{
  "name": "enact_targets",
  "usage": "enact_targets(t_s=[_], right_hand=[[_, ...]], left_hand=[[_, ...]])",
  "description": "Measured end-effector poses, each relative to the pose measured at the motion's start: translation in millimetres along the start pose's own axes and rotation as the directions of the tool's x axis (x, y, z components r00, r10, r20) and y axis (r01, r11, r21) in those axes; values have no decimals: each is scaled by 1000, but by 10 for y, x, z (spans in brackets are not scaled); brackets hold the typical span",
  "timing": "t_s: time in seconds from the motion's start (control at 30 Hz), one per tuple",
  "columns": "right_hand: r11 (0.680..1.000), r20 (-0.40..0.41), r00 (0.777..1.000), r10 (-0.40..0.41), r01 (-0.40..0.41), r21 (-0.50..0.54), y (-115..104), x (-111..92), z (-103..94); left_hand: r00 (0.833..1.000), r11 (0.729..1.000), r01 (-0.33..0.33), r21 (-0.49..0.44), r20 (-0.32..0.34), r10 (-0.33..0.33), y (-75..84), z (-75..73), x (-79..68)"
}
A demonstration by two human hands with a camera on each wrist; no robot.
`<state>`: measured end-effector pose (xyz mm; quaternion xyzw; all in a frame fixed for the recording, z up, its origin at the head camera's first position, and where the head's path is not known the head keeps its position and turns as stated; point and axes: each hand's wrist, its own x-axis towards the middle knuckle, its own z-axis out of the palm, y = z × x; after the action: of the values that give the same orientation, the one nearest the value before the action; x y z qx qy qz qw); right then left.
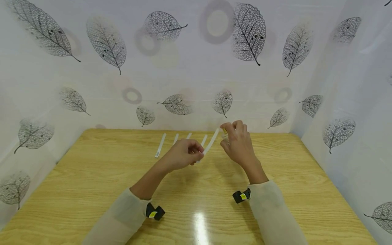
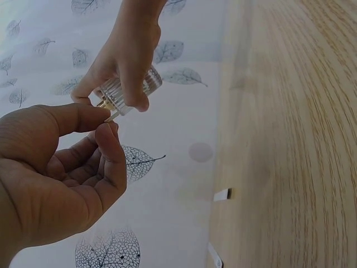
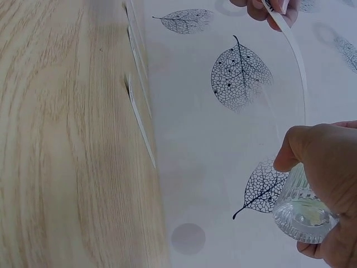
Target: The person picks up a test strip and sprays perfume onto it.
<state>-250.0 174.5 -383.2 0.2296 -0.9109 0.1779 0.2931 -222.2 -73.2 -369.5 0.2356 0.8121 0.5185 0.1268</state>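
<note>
- Left hand (image 1: 183,154), centre of the head view: thumb and fingertips pinch the lower end of a white paper strip (image 1: 211,142). A slackened pinch could let the strip turn or drop.
- Right hand (image 1: 240,144), right of centre: fingers curl round a small ribbed glass bottle (image 3: 304,215), held up off the table, a finger by its gold top (image 1: 225,130). Smooth glass might slide if that grip eases.
- The strip slants up and right between the hands, bowed, its free end close to the gold top; whether they touch I cannot tell. Being thin, it would likely bend away if bumped; a poor aim could put liquid on the left fingers.
- Four more strips (image 1: 160,145) lie left of and behind the left hand; a low forearm or sleeve could knock them.
- Beneath is the wood-grain table (image 1: 92,190); behind, a leaf-printed sheet (image 1: 196,68), which stray liquid might mark.
</note>
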Motion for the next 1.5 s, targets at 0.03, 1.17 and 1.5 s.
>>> enact_targets(t_s=[0.03,1.17,1.5], right_hand=[[1000,1,1000,2,-2,1,0,0,-2],[999,-21,999,-39,40,26,30,6,-7],[999,3,1000,-22,22,28,36,8,-17]], left_hand=[[1000,1000,1,1,-1,-1,-1,-1,1],[997,997,70,34,-41,-69,-171,-61,82],[992,992,111,56,-66,-108,-329,-132,233]])
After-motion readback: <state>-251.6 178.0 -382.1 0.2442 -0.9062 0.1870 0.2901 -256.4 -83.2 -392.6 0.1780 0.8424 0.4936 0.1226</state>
